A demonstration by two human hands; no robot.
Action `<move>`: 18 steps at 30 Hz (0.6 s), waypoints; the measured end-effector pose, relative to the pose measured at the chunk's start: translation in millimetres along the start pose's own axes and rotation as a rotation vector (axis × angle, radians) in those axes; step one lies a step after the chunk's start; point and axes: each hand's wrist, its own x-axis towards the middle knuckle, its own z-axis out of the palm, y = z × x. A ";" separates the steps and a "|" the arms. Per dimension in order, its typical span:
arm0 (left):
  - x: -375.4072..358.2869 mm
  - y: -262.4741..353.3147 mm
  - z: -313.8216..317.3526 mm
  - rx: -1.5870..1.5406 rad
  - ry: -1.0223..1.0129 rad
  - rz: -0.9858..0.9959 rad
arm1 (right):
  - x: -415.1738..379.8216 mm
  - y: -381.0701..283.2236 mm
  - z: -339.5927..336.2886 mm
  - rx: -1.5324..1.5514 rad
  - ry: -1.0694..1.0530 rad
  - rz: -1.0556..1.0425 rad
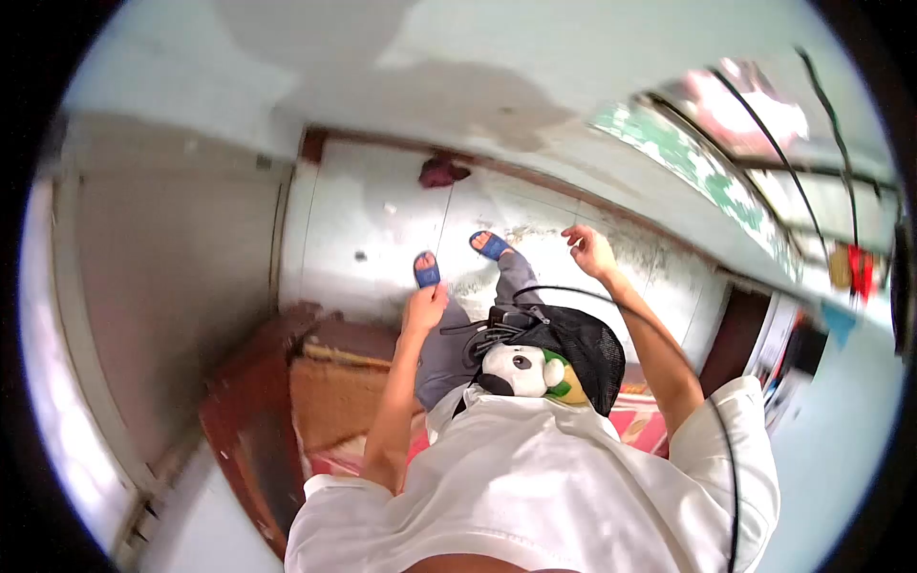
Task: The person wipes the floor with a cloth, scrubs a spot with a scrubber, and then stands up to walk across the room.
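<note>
My left hand (425, 307) is closed in a loose fist in front of my left leg, with no object visible in it. Off to the right, my right hand (592, 254) is raised over the floor, its fingers bent and apart, holding nothing. Between my arms, at my waist, sits a black mesh bag (594, 351). A panda plush toy (516, 369) with a green part lies against the bag. Black cables and a small black device (506, 318) rest by it. Neither hand touches the bag.
A brown wooden piece of furniture (250, 420) stands at my left, near a closed door (172, 296). Blue slippers (489, 244) are on my feet. A dark red cloth (443, 172) lies on the tiled floor by the wall. Shelved items (788, 353) are at the right.
</note>
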 end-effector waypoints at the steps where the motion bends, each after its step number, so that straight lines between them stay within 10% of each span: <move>1: -1.3 10.9 -6.3 0.034 -0.034 0.026 | -25.7 6.5 -6.7 0.054 0.019 0.103; 10: 33.7 100.3 -7.8 0.509 -0.118 0.354 | -264.0 174.6 40.0 0.378 0.524 0.406; 18: 32.8 239.0 179.0 0.738 -0.361 0.612 | -441.6 304.8 153.8 0.844 0.792 0.984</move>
